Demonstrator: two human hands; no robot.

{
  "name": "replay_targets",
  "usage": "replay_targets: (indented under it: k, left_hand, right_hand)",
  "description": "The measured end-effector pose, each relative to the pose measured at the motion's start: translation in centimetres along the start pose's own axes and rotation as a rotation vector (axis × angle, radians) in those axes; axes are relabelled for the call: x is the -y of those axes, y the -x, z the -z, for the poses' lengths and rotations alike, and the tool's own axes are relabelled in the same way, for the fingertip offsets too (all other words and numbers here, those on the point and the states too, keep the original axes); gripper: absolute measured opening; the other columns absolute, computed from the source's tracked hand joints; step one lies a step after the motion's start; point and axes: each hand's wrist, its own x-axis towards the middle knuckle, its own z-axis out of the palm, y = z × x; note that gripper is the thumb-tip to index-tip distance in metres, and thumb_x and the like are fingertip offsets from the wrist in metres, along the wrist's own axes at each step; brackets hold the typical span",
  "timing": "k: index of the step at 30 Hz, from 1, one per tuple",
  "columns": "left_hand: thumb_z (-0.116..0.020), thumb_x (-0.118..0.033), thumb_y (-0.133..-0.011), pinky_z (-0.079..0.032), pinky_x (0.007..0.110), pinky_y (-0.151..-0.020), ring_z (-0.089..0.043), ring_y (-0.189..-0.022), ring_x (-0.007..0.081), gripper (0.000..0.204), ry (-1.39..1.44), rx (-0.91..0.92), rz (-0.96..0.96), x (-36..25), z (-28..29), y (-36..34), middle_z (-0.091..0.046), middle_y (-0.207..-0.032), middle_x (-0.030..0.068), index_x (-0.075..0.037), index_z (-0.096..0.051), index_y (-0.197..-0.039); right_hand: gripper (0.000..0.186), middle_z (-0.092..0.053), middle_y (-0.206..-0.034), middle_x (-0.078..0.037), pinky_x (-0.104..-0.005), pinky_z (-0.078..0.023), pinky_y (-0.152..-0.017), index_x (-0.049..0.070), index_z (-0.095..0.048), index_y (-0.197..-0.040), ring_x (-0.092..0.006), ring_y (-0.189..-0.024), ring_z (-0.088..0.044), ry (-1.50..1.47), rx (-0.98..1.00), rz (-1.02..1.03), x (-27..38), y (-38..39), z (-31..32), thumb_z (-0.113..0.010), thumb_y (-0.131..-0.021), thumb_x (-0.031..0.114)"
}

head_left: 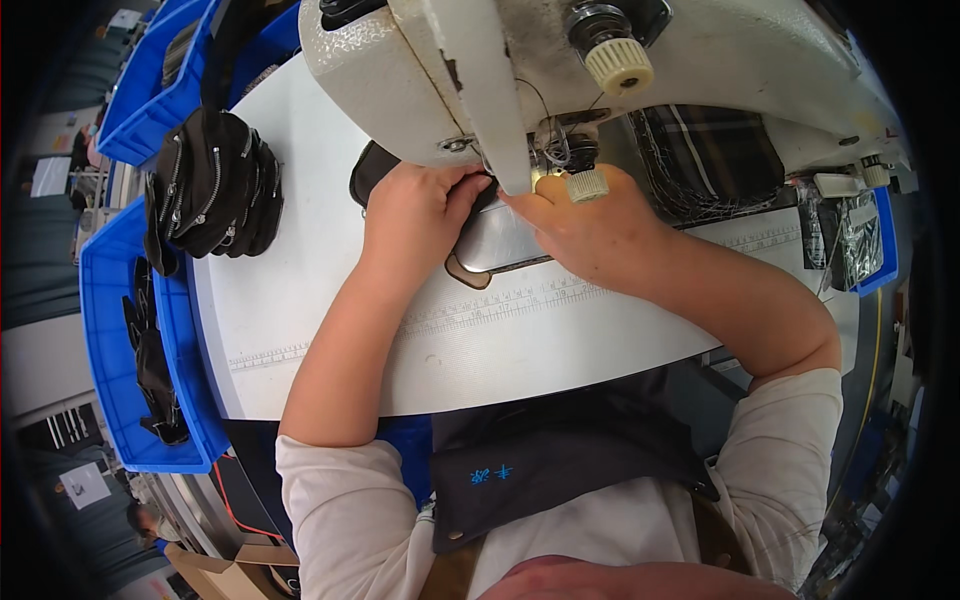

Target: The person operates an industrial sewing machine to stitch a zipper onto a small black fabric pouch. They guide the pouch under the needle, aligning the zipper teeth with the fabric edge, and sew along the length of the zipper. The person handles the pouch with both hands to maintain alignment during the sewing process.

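A white sewing machine [380, 90] stands over the table in front of me. At its needle area, my left hand [410, 215] pinches a piece of black fabric [373, 172] between thumb and fingers. Part of that fabric shows on the far left side of the hand. My right hand [595, 230] is curled close beside the needle, on the other side. The machine's head and a cream knob [588, 185] partly hide its fingers, and what they grip is unclear. Between my hands lies a shiny metal plate [500, 240], with a small brown-edged piece [468, 272] at its near left corner.
Several black zippered pouches [215, 185] are stacked at the table's left edge. Blue bins [100, 330] with dark pieces stand beyond it. Dark plaid fabric pieces [710, 155] lie behind my right arm. A printed ruler [480, 318] crosses the white tabletop [300, 290].
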Motion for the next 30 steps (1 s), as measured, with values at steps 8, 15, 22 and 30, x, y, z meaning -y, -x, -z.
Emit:
replay_targets:
  k: [8,15,22,30]
  left_hand:
    - [-0.076,-0.013,-0.089,-0.057,0.042,-0.08,-0.071,-0.093,0.0343,0.016,0.022,0.004,-0.008,0.4,-0.2,0.1,-0.077,-0.099,0.0132,-0.008,-0.081,-0.103]
    - [-0.076,-0.013,-0.09,-0.057,0.041,-0.081,-0.071,-0.095,0.0335,0.016,0.021,0.038,0.015,0.1,-0.1,-0.1,-0.077,-0.1,0.012,-0.008,-0.081,-0.104]
    - [-0.075,-0.014,-0.09,-0.058,0.041,-0.081,-0.072,-0.092,0.0337,0.017,0.062,0.064,0.034,0.5,-0.2,0.0,-0.078,-0.098,0.0128,-0.008,-0.082,-0.105]
    - [-0.078,-0.016,-0.094,-0.054,0.033,-0.075,-0.07,-0.081,0.0219,0.02,0.12,0.107,-0.02,0.6,0.4,0.3,-0.076,-0.089,0.0114,-0.004,-0.078,-0.11]
  right_hand:
    - [0.042,-0.059,-0.066,-0.004,-0.0302,-0.046,-0.055,0.005,-0.064,-0.088,-0.016,-0.055,-0.056,-0.92,-0.092,-0.527,-1.8,0.6,2.4,-0.058,-0.105,0.042]
    - [0.071,-0.057,-0.069,-0.003,-0.0243,-0.043,-0.054,0.003,-0.06,-0.09,-0.008,-0.057,-0.053,-1.221,-0.17,-0.751,-1.0,-0.3,2.8,-0.04,-0.106,0.07]
    - [0.071,-0.057,-0.07,-0.003,-0.0241,-0.043,-0.054,0.004,-0.06,-0.091,-0.0079,-0.056,-0.053,-1.215,-0.187,-0.772,-1.0,-0.4,2.6,-0.041,-0.105,0.071]
    - [0.04,-0.059,-0.071,-0.007,-0.0308,-0.046,-0.055,0.002,-0.061,-0.084,-0.0168,-0.056,-0.055,-0.898,-0.19,-0.505,-1.5,0.1,1.3,-0.056,-0.105,0.036]
